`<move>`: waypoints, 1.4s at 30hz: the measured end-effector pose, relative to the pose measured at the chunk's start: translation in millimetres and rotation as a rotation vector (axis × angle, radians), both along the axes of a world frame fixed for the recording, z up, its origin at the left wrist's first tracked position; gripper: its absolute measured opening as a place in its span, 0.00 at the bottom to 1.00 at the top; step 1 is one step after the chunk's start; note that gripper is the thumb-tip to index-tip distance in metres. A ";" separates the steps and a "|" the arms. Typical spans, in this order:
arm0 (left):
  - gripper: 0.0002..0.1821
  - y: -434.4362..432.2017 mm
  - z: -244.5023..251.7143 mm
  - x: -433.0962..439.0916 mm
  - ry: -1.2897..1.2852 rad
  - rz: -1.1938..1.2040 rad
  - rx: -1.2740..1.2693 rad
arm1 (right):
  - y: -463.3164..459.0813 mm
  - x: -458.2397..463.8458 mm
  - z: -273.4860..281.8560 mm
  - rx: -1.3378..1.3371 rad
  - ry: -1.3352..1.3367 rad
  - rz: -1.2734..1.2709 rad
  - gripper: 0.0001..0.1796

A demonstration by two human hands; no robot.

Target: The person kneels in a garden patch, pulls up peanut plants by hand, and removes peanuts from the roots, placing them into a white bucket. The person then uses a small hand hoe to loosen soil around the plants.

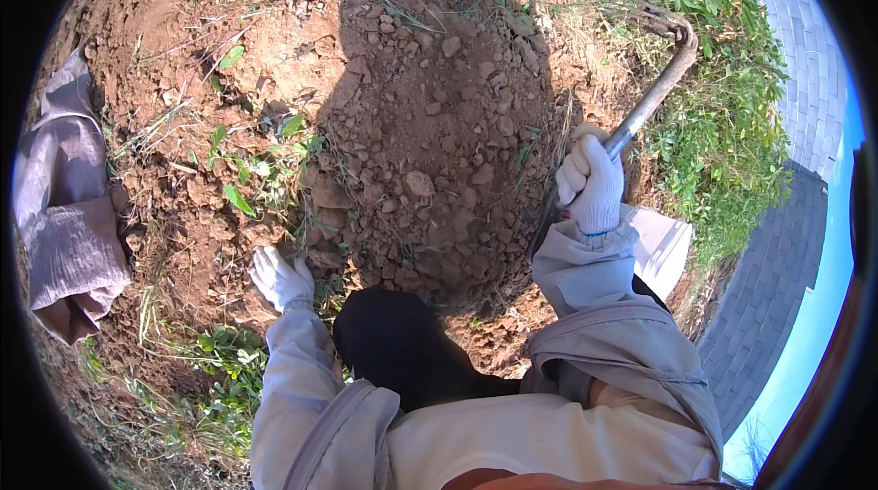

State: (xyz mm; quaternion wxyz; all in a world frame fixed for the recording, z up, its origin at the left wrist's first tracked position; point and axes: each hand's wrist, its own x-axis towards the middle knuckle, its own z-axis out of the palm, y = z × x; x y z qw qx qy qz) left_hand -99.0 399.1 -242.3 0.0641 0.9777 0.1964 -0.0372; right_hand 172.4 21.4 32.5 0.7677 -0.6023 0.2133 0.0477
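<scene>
My right hand, in a white knitted glove, is closed around the handle of a hand tool. The tool's shaft runs up and to the right, then bends sharply into a rusty metal head that points left; its exact kind is hard to tell. On the left, my left hand, gloved the same way, is low over the reddish soil beside some weeds, its fingers slightly apart and nothing seen in it. Between and beyond my hands lies loose, cloddy soil in shadow.
A crumpled brownish-purple cloth lies at the far left. Green weeds grow along the right, beside grey block paving. My dark-clad knee is close to the soil. Small leafy plants stand near my left hand.
</scene>
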 end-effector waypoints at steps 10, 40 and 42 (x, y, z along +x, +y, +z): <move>0.40 3.1 -6.2 -1.3 -0.067 -0.030 0.040 | -7.4 -48.2 -122.5 -0.200 0.636 0.135 0.11; 0.39 2.8 -9.8 -4.5 -0.097 -0.006 0.015 | 102.2 139.1 -35.1 0.088 -0.219 0.170 0.10; 0.39 1.0 -5.9 4.9 -0.170 -0.057 0.029 | 119.3 176.4 -81.8 -0.020 -0.042 0.123 0.08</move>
